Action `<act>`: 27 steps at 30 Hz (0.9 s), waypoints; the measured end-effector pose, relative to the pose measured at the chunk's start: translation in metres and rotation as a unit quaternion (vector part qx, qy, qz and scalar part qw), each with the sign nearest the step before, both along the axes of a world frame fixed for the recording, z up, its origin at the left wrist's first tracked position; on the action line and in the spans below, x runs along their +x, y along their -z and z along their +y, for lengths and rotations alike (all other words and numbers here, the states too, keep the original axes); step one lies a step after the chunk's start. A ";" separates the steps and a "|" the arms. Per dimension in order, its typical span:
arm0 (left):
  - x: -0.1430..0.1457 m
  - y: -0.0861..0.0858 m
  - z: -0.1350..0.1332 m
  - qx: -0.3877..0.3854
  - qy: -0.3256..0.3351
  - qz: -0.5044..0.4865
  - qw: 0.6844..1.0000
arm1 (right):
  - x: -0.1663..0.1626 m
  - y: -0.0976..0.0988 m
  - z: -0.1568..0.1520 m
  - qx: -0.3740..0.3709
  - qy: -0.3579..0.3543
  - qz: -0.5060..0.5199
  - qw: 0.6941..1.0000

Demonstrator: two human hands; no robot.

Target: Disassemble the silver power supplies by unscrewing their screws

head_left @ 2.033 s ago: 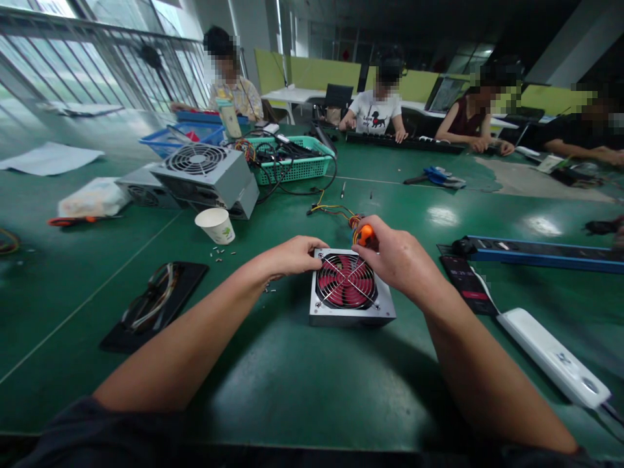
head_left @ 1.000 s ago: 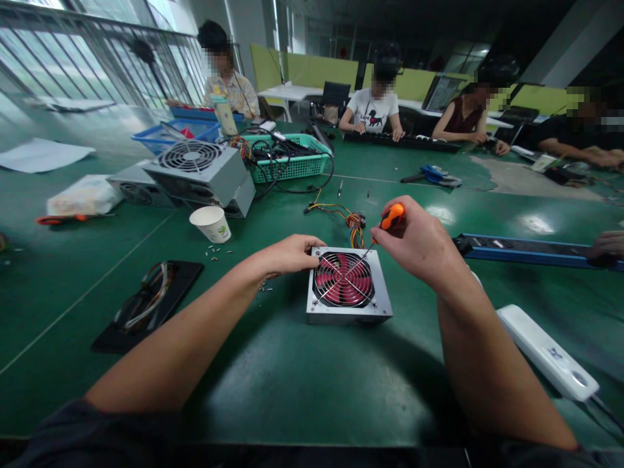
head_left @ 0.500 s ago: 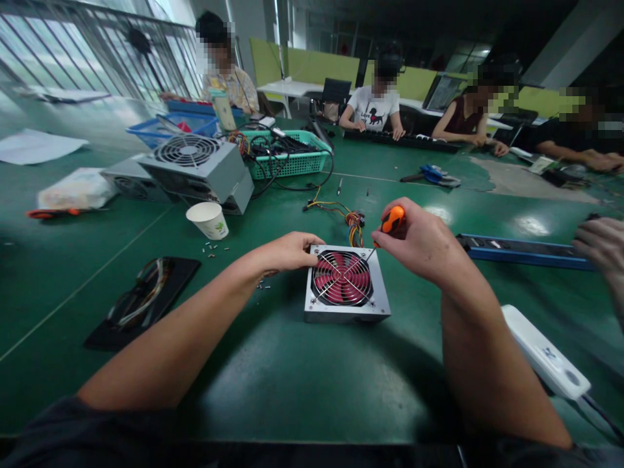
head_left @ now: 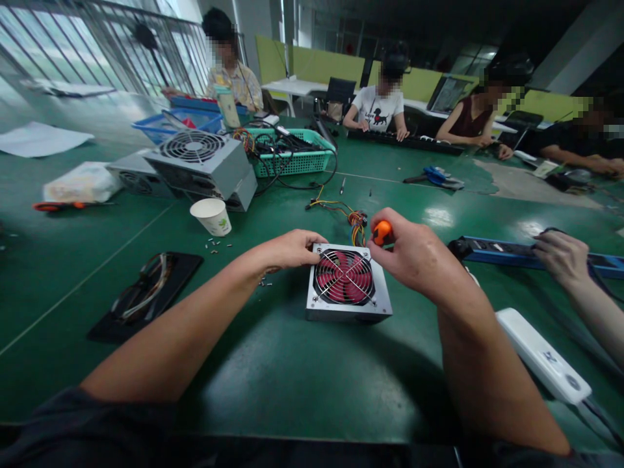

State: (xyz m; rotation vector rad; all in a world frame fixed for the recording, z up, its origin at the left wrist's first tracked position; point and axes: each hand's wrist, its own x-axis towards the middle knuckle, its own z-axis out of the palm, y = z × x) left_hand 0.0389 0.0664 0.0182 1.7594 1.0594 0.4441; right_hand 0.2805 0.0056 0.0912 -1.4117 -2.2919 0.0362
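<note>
A grey power supply unit point(head_left: 348, 287) with a red fan under a wire grille lies flat on the green table point(head_left: 292, 377), a bundle of coloured wires point(head_left: 353, 218) trailing from its far side. My left hand point(head_left: 287, 249) grips its far left corner with curled fingers. My right hand point(head_left: 414, 255) is closed round a screwdriver with an orange handle point(head_left: 382, 232), held nearly upright at the unit's far right corner. The screwdriver's tip is hidden behind my fingers.
Two more grey power supplies point(head_left: 199, 166), a paper cup point(head_left: 211, 216), loose screws point(head_left: 217, 245), a green basket of cables point(head_left: 287, 156), a black tray point(head_left: 146, 296), a blue power strip point(head_left: 526, 253) and a white power strip point(head_left: 541, 354). A neighbour's hand point(head_left: 560, 257) rests at the blue strip. Several people sit opposite.
My right hand swung the screwdriver from tilted over the fan grille to upright at the far right corner. A neighbour's hand came in from the right onto the blue strip.
</note>
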 end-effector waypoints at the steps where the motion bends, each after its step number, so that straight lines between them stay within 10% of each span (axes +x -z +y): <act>1: 0.000 0.001 0.001 0.000 -0.002 0.000 1.000 | -0.001 0.000 -0.001 0.001 0.002 -0.005 1.000; 27: 0.000 0.001 0.000 -0.025 -0.013 -0.017 0.999 | 0.000 -0.003 -0.001 -0.004 0.028 -0.002 1.000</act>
